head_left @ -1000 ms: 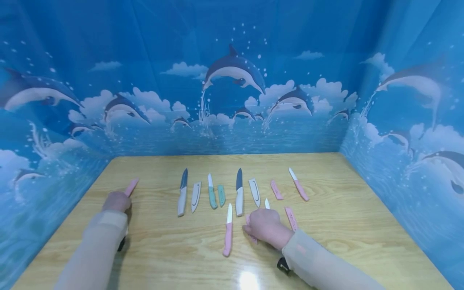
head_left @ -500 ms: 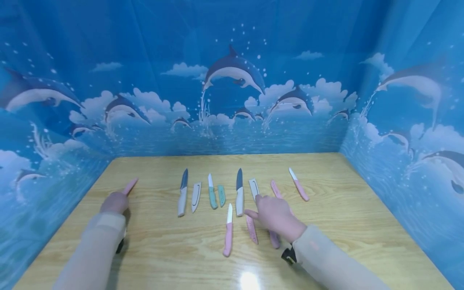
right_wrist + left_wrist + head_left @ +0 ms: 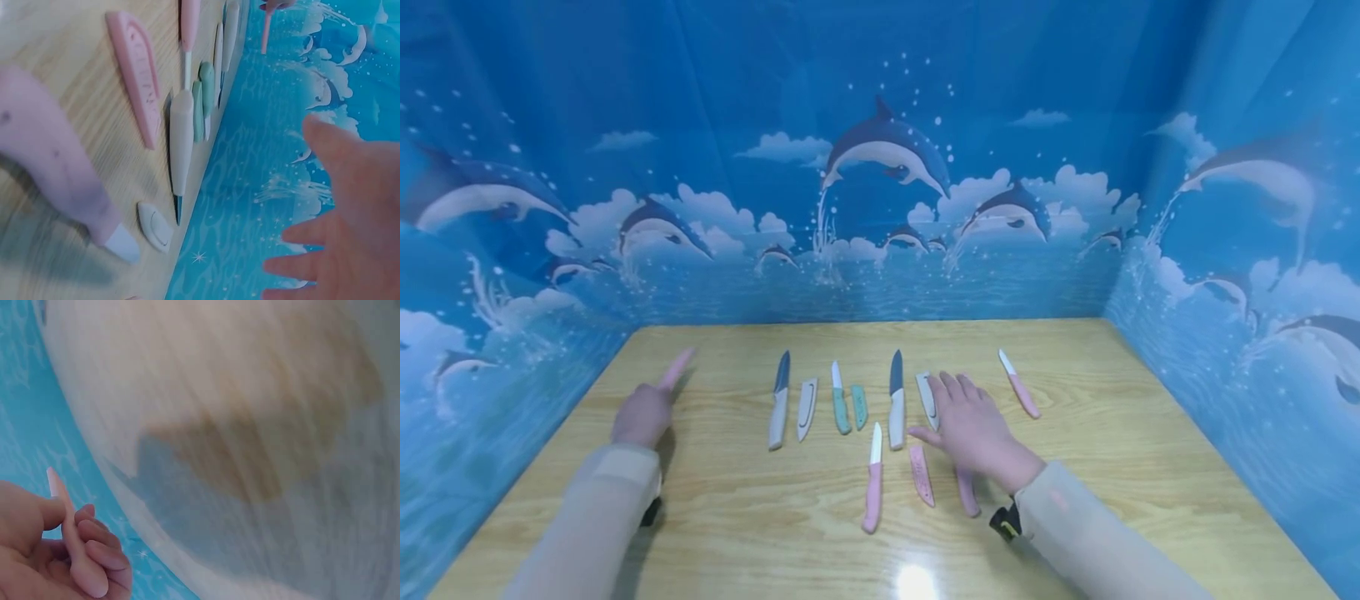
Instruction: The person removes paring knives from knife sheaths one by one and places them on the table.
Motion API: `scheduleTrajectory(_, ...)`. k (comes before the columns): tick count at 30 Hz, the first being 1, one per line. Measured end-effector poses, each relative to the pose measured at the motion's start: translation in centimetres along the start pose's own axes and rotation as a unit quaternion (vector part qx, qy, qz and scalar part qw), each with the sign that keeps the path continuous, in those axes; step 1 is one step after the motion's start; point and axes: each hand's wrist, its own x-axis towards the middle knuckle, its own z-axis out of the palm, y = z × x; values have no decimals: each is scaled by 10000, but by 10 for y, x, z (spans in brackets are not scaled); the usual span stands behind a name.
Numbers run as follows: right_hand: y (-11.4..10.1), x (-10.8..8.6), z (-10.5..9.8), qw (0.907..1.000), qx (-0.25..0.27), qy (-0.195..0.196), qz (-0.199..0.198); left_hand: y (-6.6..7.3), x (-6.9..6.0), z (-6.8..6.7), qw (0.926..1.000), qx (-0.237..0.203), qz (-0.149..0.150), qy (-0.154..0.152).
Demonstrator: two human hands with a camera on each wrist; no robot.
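Observation:
My left hand (image 3: 643, 417) grips a slim pink knife (image 3: 74, 534) at the far left; its upper end looks pink, and whether a sheath covers the blade I cannot tell. The right hand (image 3: 973, 429) hovers with fingers spread, partly over a white sheath (image 3: 927, 396). Below its palm a pink-handled knife (image 3: 967, 492) lies mostly hidden, though its handle and blade tip show in the right wrist view. To the left of that lie a pink sheath (image 3: 922, 475) and another pink-handled knife (image 3: 872, 492). Two further pink sheaths are hidden behind the hand.
Across the wooden table lie two white-handled knives (image 3: 778, 417) with dark blades, a second white sheath (image 3: 807, 408), a green knife (image 3: 840, 408) and green sheath (image 3: 859, 406). One pink knife (image 3: 1022, 393) is far right. A dolphin-print curtain (image 3: 880, 275) surrounds the table.
The right hand has lifted off the pink-handled knife and pink sheath, shifted right and away from me, and spread its fingers. My left hand has raised the pink knife slightly.

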Motion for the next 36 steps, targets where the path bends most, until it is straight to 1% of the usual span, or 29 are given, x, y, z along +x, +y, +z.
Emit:
scheduleTrajectory(2,2,1,1,10000,60,-30,-43,2,0,-1,10000,-72,40,43)
scheduleTrajectory(10,10,4,4,9996,246,-130,-64,12,-3,-6,9988,-138,397,261)
scheduleTrajectory(16,14,5,6,9996,217,-199,-25,24,-5,-4,9978,-100,613,235)
scheduleTrajectory(20,16,5,7,9996,224,-197,-25,39,-8,0,9963,-4,818,262)
scheduleTrajectory(25,18,5,7,9993,341,-158,-92,63,-18,7,9929,49,1146,323)
scheduleTrajectory(28,19,5,7,9991,362,-119,-173,78,-24,11,9920,90,1232,262)
scheduleTrajectory(33,19,6,8,9993,299,-87,-217,101,-34,17,9921,87,1242,168)
scheduleTrajectory(36,19,8,8,9992,288,-45,-255,111,-38,23,9900,76,1400,140)
